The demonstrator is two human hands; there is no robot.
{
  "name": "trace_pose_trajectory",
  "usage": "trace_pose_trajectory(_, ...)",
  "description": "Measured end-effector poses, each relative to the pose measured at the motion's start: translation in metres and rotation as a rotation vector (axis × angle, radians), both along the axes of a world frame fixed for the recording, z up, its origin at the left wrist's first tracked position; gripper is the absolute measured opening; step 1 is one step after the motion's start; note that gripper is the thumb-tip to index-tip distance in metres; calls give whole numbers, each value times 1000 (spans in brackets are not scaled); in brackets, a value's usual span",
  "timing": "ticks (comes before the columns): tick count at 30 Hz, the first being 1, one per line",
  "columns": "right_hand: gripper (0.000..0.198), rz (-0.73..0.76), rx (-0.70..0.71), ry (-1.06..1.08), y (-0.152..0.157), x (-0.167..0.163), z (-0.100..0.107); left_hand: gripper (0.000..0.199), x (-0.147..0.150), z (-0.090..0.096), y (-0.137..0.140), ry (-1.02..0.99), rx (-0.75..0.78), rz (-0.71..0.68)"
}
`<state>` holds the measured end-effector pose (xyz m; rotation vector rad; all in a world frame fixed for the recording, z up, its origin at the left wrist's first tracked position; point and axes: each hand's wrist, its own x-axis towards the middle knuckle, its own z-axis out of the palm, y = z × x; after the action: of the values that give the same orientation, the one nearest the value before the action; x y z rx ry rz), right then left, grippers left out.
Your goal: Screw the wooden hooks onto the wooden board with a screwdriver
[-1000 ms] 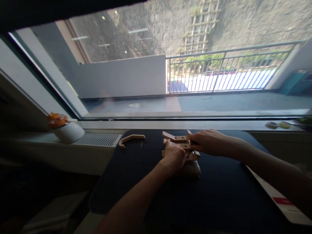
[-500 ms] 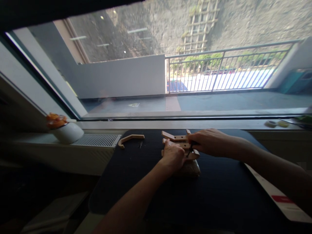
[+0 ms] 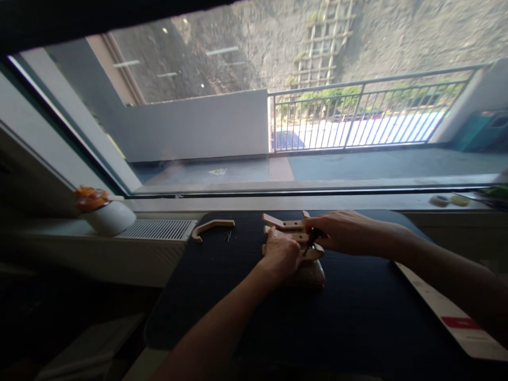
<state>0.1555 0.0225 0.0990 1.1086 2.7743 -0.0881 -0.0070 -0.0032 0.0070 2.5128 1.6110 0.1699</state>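
Dark, grained desk [image 3: 357, 301]: hooked pale-wood strip [image 3: 223, 223], slim metal screws [image 3: 227, 236] beside it; left hand [image 3: 281, 251] gripping angled, drilled wooden pieces [image 3: 291, 224] mid-desk, shiny brown block [image 3: 310, 275] against them; right hand [image 3: 337, 231] curled round dark screwdriver [image 3: 315, 235]; pale panel [image 3: 431, 297], red patch [image 3: 460, 323] unreadable.

Bright daylight through the window [image 3: 262, 124], dim indoors, tabletop [image 3: 357, 301] in deep shadow, stretched edges

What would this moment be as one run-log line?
left hand: resting on wooden pieces | right hand: gripping dark-handled tool, tip down | table: curved wooden piece and small thin metal pieces, left of hands
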Motion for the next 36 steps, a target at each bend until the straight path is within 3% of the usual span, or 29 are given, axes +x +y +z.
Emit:
trace_pose_trajectory(5,18,-27,-11,-27,1,-5,0,25,0,-1,1,-10,8,-7)
trace_pose_trajectory(11,29,-114,76,-74,5,-15,-7,22,1,-2,0,-45,9,9)
trace_pose_trajectory(19,16,20,35,-57,-1,-6,2,24,1,1,-1,-26,5,1)
trace_pose_trajectory(30,29,-92,48,-43,7,-7,-7,21,2,2,-1,-21,4,7)
trace_pose_trajectory(36,25,-5,18,-8,-1,-5,1,23,1,1,-1,-10,2,-7)
